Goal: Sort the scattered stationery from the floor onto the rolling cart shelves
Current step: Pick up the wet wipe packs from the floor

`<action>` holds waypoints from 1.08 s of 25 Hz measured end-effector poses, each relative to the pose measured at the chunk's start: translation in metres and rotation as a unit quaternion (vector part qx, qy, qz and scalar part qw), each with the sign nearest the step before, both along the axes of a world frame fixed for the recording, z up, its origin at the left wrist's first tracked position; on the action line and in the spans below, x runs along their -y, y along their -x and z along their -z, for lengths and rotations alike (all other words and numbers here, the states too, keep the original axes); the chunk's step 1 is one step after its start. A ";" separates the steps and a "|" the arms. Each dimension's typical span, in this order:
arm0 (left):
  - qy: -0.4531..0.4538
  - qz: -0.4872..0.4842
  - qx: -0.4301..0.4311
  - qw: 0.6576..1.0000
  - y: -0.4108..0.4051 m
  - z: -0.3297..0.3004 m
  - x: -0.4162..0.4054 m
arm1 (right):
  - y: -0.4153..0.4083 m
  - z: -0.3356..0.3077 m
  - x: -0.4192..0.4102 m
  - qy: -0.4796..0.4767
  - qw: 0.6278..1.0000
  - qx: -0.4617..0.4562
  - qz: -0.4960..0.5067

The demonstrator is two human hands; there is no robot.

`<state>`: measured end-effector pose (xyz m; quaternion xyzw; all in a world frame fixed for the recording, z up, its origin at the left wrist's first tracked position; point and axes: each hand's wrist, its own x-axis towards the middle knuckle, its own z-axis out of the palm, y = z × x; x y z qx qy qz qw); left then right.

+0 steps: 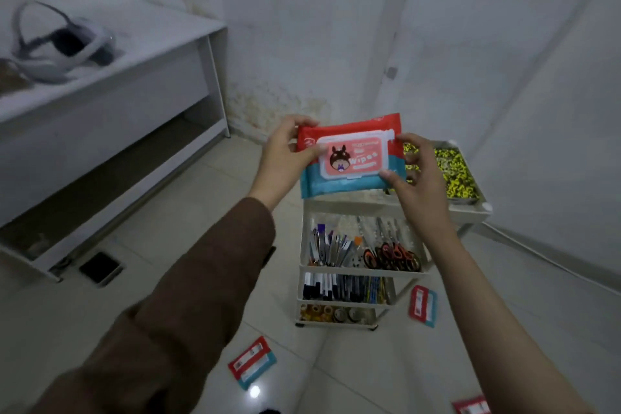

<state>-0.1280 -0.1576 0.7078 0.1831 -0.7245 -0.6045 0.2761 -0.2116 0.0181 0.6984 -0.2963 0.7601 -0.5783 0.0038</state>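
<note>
A red and blue pack of wipes [353, 158] with a pink lid hangs in the air above the white rolling cart [366, 205]. My left hand [289, 151] grips its left end and my right hand [416, 171] pinches its right edge. The cart's top shelf holds a yellow-and-black patterned item [453, 171]. A lower shelf holds pens and scissors [393, 255], the one beneath holds markers and pens [342, 289], and the bottom one holds tape rolls [336, 314]. More wipe packs lie on the floor: one [252, 361] near the cart's front left, one [422, 306] at its right, one [470, 407] at the frame's bottom.
A white desk [111, 77] stands at the left with a white headset [64, 47] on it. A dark floor vent [100, 267] sits by the desk's foot. White walls close the corner behind the cart. The floor is pale glossy tile.
</note>
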 end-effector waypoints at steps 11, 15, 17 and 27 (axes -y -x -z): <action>0.418 0.137 0.310 0.843 0.072 0.054 0.044 | 0.045 0.036 0.017 -0.321 0.941 0.100 0.032; 0.431 0.164 0.306 0.832 0.077 0.057 0.048 | 0.048 0.034 0.025 -0.364 0.925 0.104 0.040; 0.422 0.156 0.293 0.843 0.081 0.058 0.049 | 0.047 0.036 0.030 -0.409 0.907 0.087 0.049; 0.402 0.206 0.302 0.839 0.082 0.054 0.055 | 0.048 0.036 0.031 -0.371 0.919 0.088 0.104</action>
